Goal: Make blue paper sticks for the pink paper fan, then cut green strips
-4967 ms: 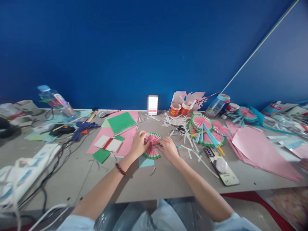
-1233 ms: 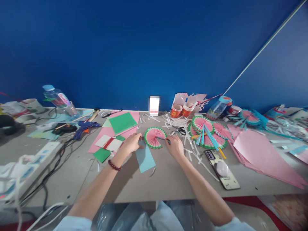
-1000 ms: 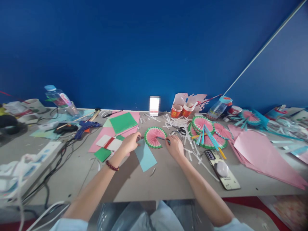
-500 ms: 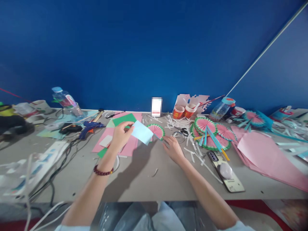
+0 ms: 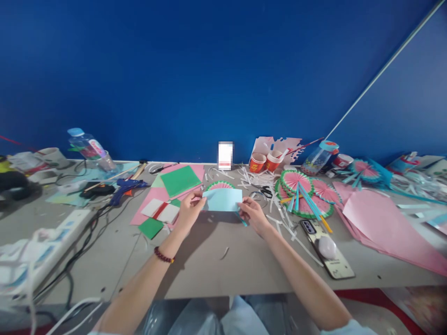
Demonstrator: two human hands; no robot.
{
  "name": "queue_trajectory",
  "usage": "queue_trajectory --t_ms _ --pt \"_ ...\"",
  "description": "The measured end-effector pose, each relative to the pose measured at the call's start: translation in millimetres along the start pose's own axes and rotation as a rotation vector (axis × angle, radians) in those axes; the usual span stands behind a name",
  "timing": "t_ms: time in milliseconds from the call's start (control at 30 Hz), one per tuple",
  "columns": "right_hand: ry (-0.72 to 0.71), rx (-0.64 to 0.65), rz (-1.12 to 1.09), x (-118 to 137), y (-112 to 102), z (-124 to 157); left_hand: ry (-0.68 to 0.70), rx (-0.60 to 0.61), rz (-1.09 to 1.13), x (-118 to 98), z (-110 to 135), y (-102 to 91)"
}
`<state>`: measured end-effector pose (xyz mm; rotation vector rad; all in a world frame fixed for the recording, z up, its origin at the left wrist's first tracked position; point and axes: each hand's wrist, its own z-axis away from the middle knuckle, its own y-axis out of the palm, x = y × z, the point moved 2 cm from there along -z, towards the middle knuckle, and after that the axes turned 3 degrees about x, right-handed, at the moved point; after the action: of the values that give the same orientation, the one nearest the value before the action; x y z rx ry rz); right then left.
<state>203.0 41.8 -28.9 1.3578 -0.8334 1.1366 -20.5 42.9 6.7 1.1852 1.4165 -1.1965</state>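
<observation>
Squarely between the two hands, a light-blue paper sheet (image 5: 223,200) was held up with its long axis running from left to right and its broad face toward the wearer. The left hand (image 5: 191,207) pinched its left end between thumb and fingers, and the right hand (image 5: 254,215) had its fingertips at the lower part of the right end. Neither hand was clearly nearer, since each sat at its own end of the sheet. Just below the right end, a narrow blue strip (image 5: 243,221) slanted down beside the right fingers; whether they gripped it too could not be told. Behind the sheet's upper edge showed the green and pink arc of a pleated fan (image 5: 220,185), the rest of it hidden.

Beneath, the grey table (image 5: 206,267) carried a soft shadow of the hands. Leftward lay a green sheet (image 5: 180,181) on pink paper, then a blue glue gun (image 5: 125,187) and a white power strip (image 5: 52,251). Rightward were white paper scraps, black-handled scissors (image 5: 266,191), a group of pleated fans with blue sticks (image 5: 296,181) and a phone (image 5: 331,256). Two red cups (image 5: 257,162) stood near the back edge, and beyond rose a plain blue wall (image 5: 174,70).
</observation>
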Motion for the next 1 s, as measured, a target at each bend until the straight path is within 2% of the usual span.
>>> queue_trajectory --t_ms 167,400,500,633,800,900,1000 --pt "0.015 0.048 0.094 0 -6 0 0.062 0.057 -0.082 9 2 0.2" --pt "0.044 0.074 0.165 5 -14 2 0.001 0.294 -0.014 5 2 0.6" --pt "0.039 0.085 0.101 10 -17 2 -0.059 0.342 0.045 4 2 -1.0" --pt "0.043 0.177 0.075 14 -16 5 -0.125 0.392 0.116 4 2 -2.8" --pt "0.018 0.232 0.06 17 -14 8 -0.212 0.517 0.258 5 0 -7.6" --pt "0.053 0.256 0.07 17 -13 11 -0.32 0.559 0.383 2 0 -8.1" --pt "0.1 0.324 0.106 15 -8 16 -0.445 0.656 0.455 -7 8 0.0"
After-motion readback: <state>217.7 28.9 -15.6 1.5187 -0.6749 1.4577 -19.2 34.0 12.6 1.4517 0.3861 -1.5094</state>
